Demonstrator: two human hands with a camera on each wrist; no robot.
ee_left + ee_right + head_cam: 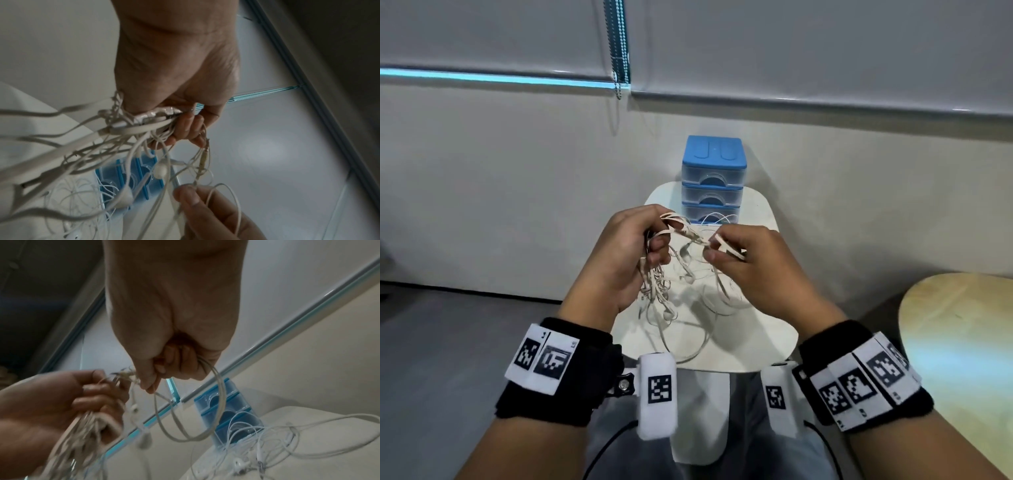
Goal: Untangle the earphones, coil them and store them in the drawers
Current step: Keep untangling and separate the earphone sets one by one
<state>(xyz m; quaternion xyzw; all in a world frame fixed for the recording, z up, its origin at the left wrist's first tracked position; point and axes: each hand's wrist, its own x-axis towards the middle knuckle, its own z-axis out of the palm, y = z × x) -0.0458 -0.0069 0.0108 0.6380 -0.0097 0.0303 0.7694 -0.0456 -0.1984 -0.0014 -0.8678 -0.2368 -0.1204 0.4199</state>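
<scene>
A tangle of white earphone cables (664,274) hangs above the small white table (763,329). My left hand (619,253) grips the bulk of the tangle (127,128), fingers curled round it. My right hand (743,260) pinches one strand (722,245) between thumb and forefinger, with a loop (197,418) hanging from it. Between the hands a cable with a jack plug (204,155) runs taut. More earphones (267,451) lie loose on the table. The blue drawer unit (711,178) stands behind, all three clear drawers closed.
The white table is narrow, with grey floor (448,342) to its left and a round wooden tabletop (962,342) to its right. A wall with roller blinds and a bead chain (618,48) rises right behind the drawers.
</scene>
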